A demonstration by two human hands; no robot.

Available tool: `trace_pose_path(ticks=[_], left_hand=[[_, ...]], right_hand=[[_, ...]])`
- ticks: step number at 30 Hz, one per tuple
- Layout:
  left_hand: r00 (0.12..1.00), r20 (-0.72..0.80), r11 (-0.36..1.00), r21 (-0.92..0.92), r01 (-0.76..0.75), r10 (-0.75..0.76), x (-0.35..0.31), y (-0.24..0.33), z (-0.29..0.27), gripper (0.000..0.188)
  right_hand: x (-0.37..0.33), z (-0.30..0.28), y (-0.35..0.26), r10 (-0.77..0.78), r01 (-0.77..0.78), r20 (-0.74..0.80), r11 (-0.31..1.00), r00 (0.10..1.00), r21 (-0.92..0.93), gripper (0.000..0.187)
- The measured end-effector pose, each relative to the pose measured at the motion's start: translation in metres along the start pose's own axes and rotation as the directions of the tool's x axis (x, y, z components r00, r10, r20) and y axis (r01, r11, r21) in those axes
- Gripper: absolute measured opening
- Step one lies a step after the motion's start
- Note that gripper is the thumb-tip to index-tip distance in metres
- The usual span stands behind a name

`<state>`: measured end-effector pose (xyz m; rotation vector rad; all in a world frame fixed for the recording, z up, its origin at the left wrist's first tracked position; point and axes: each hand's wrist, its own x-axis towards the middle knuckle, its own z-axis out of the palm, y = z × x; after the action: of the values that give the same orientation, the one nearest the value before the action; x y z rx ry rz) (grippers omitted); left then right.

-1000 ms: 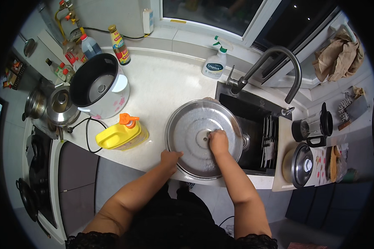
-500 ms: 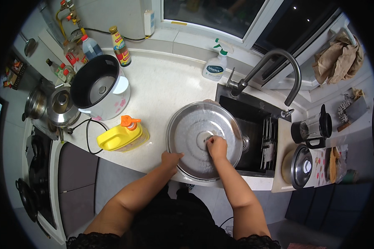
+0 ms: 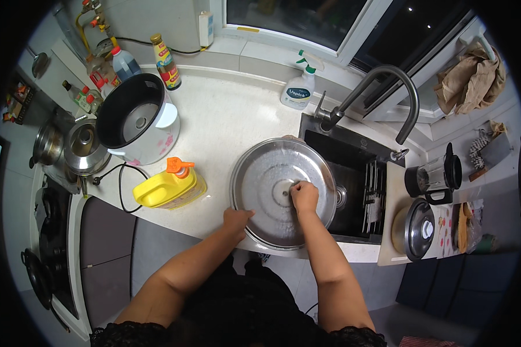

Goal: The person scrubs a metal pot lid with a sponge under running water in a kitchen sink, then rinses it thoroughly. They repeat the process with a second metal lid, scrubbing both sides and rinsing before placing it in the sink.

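Note:
A large round metal lid point(image 3: 263, 173) lies at the counter's front edge, partly over the left side of the sink. Its rim stands up all round, and a small dark spot shows at its centre. My left hand point(image 3: 237, 222) grips the near-left rim, thumb on top and the other fingers out of sight below. Over the lid, just right of that centre spot, my right hand point(image 3: 304, 197) is closed with fingertips pinched together. What the pinch holds, if anything, is hidden by the fingers.
Left of the lid stand a yellow jug point(image 3: 171, 188) with an orange cap and a white pot point(image 3: 147, 141) with a dark inside. A spray bottle point(image 3: 298, 89) is behind it. The black sink point(image 3: 350, 208), grey faucet point(image 3: 412, 110) and a lidded pot point(image 3: 414, 228) lie to the right.
My right hand has shifted slightly right, off the lid's centre, so the small dark spot there now shows. My left hand keeps its place on the rim.

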<state>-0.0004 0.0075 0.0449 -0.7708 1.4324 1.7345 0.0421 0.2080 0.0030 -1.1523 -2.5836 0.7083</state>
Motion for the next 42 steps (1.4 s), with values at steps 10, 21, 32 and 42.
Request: trace_pose_path(ticks=[10,21,32,42], left_hand=[[1.0,0.002,1.0,0.018,-0.016,0.015,0.029,-0.018,-0.01,0.042],[0.999,-0.037,1.0,-0.002,-0.029,0.029,0.02,-0.014,-0.007,0.043],[0.999,-0.028,1.0,-0.019,-0.017,0.016,0.013,-0.006,-0.005,0.038],[0.999,0.008,0.999,-0.028,-0.031,0.031,0.015,-0.008,-0.006,0.034]], right_hand=[[0.004,-0.001,-0.005,0.111,-0.121,0.124,0.99,0.986,0.077,0.008],[0.002,-0.004,-0.01,0.148,-0.151,0.047,0.987,0.988,0.063,0.01],[0.001,0.003,-0.003,0.063,-0.065,0.092,0.998,0.994,0.013,0.01],[-0.011,-0.007,0.0,-0.036,0.039,0.163,0.999,0.986,-0.012,0.007]])
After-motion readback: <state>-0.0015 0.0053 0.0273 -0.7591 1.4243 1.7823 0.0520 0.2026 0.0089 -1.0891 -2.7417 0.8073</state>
